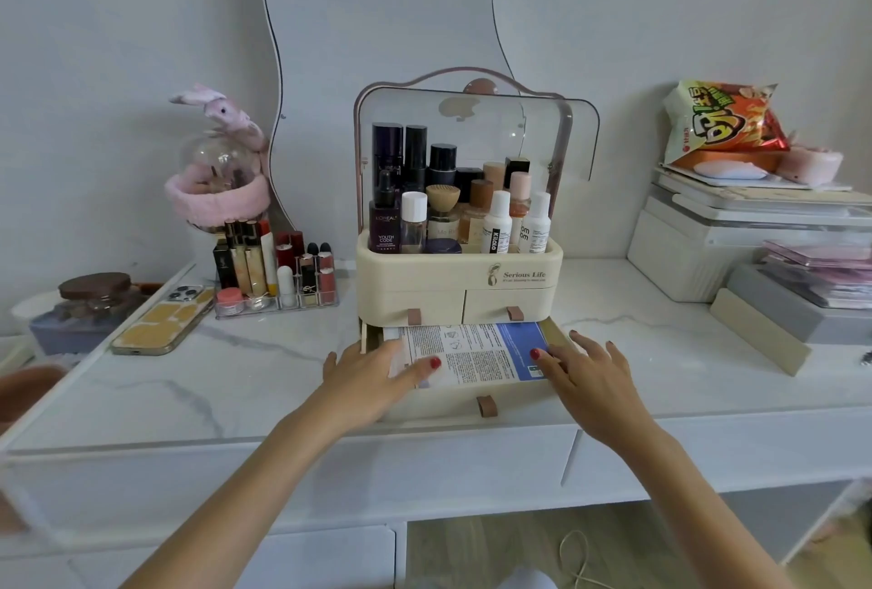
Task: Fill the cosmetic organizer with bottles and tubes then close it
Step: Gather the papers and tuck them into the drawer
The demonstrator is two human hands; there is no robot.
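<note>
A cream cosmetic organizer [460, 286] stands mid-table, its clear lid [472, 116] raised. Several bottles [453, 206] fill its top compartment. The wide bottom drawer [486, 407] is pulled out toward me and holds flat printed sachets [476, 350]. My left hand [373, 374] rests flat on the sachets' left side. Over on the right edge of the sachets, my right hand [585, 371] presses with its thumb. Both hands have fingers spread and grip nothing.
A clear lipstick rack [276, 272] and a phone [165, 317] lie to the left. A pink headband on a glass dome [217, 182] stands behind them. White boxes [698, 239], a snack bag [722, 121] and stacked trays [811, 286] crowd the right. A mirror [377, 8] leans on the wall.
</note>
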